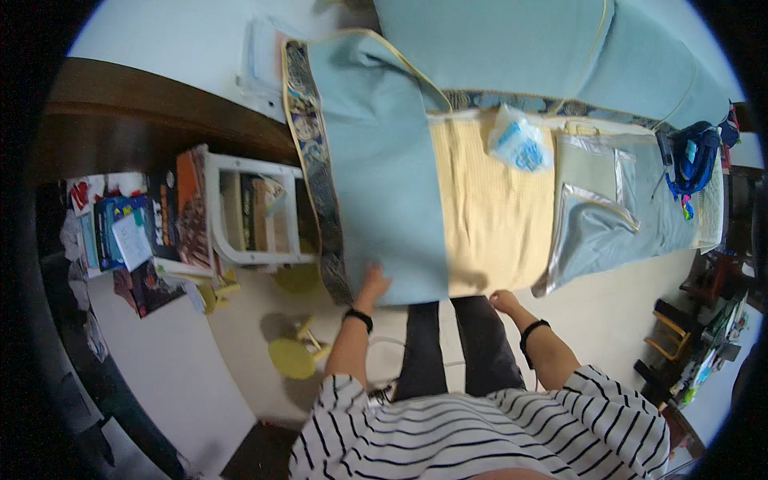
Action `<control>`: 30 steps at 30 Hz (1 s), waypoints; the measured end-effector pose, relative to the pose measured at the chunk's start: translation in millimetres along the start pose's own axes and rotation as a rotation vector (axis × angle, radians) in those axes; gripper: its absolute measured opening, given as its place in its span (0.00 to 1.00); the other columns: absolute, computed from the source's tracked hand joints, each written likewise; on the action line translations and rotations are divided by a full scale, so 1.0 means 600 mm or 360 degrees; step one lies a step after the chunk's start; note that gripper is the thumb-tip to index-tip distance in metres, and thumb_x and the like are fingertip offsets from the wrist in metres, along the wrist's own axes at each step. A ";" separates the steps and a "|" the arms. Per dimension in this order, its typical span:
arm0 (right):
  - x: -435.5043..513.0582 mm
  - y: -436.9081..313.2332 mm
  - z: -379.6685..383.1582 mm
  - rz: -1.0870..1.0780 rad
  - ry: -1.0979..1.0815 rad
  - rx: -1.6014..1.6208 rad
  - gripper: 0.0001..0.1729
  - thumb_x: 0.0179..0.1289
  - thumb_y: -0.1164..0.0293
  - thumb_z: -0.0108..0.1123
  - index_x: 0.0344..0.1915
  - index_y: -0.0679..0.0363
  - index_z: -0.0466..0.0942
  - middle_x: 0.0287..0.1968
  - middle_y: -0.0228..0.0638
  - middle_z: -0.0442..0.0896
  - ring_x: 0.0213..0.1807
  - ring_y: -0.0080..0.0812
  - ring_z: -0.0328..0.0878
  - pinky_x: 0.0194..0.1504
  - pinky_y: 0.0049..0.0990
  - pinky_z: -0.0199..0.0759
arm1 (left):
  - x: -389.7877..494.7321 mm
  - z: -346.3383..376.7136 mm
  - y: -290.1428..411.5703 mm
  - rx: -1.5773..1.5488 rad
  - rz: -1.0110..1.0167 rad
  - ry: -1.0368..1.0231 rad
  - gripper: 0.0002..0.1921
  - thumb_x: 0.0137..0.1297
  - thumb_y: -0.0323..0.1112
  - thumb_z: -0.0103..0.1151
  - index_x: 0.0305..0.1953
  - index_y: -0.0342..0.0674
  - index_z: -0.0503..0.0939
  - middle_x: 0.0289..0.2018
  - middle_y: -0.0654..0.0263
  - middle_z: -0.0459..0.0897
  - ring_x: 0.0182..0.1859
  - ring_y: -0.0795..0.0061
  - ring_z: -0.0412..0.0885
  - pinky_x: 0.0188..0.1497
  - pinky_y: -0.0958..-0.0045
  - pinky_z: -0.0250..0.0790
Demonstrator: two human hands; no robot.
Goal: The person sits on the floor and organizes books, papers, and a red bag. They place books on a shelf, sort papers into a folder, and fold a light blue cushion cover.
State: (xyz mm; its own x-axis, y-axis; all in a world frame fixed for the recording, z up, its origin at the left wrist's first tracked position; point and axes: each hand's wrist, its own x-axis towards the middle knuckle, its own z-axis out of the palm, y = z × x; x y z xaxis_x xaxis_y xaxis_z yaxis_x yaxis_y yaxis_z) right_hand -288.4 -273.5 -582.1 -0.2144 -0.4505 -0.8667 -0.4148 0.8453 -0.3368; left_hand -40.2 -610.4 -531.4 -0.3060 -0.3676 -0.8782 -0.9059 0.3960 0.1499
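Note:
My left hand (pixel 375 283) lies on a light blue sofa cover (pixel 384 180), near its front edge, with the thumb spread from the fingers. A dark patterned band with yellow piping (pixel 312 138) runs down the cover's left side, and its far end is rucked up. My right hand (pixel 504 301) is curled at the front edge of a yellow ribbed seat pad (pixel 498 222); whether it grips the fabric cannot be seen. Farther back on the yellow pad sits a clear plastic bag (pixel 521 141) with blue and white contents. Silver-edged blue fabric (pixel 594 240) lies partly folded to the right.
Left of the sofa stands a white-framed shelf unit (pixel 258 261) beside stacked books (pixel 162 222). A round yellow stool (pixel 292 359) is on the floor by my left arm. A blue bag (pixel 696 159) rests at the seat's right end. A wooden chair (pixel 669 336) stands at far right.

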 end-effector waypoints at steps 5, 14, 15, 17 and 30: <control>-0.037 0.128 -0.005 -0.0075 0.0051 0.0173 0.18 0.58 0.59 0.53 0.33 0.65 0.79 0.26 0.42 0.81 0.26 0.33 0.79 0.32 0.31 0.71 | 0.003 0.031 -0.025 -0.1005 -0.0507 -0.0086 0.35 0.60 0.45 0.54 0.63 0.32 0.55 0.63 0.48 0.57 0.63 0.52 0.59 0.63 0.58 0.57; 0.001 0.016 -0.085 -0.0190 0.0093 0.0523 0.19 0.56 0.60 0.56 0.39 0.65 0.78 0.32 0.42 0.83 0.36 0.36 0.80 0.40 0.29 0.72 | -0.005 0.084 -0.112 -0.0642 -0.0885 0.0143 0.47 0.55 0.47 0.61 0.66 0.31 0.43 0.63 0.45 0.53 0.65 0.50 0.55 0.64 0.55 0.54; 0.015 -0.014 -0.073 -0.0223 0.0112 0.0640 0.19 0.56 0.60 0.57 0.40 0.65 0.78 0.34 0.42 0.83 0.38 0.36 0.80 0.42 0.29 0.72 | -0.002 0.082 -0.131 -0.0776 -0.0918 0.0183 0.48 0.54 0.48 0.61 0.66 0.31 0.41 0.64 0.46 0.53 0.65 0.50 0.54 0.64 0.55 0.54; 0.046 -0.074 -0.044 -0.0276 0.0001 0.0766 0.19 0.60 0.63 0.57 0.42 0.70 0.75 0.37 0.42 0.82 0.38 0.30 0.79 0.41 0.27 0.72 | 0.010 0.077 -0.171 -0.1029 -0.0957 0.0338 0.50 0.53 0.48 0.62 0.66 0.33 0.39 0.64 0.46 0.53 0.65 0.51 0.54 0.64 0.54 0.54; 0.076 -0.254 0.028 -0.0273 -0.0236 0.0699 0.24 0.58 0.63 0.57 0.49 0.70 0.72 0.44 0.47 0.79 0.45 0.38 0.76 0.50 0.33 0.67 | -0.109 -0.022 -0.206 -0.1287 -0.0664 0.0228 0.38 0.55 0.51 0.61 0.61 0.33 0.61 0.60 0.54 0.64 0.60 0.58 0.64 0.61 0.61 0.57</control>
State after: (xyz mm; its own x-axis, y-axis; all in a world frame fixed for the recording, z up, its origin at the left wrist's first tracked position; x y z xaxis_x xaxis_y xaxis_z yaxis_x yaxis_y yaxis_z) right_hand -220.3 -418.2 -576.6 -0.0344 -0.5751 -0.8174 -0.0142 0.8180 -0.5750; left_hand 88.0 -646.4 -486.8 0.1068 -0.4707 -0.8758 -0.8633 -0.4809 0.1532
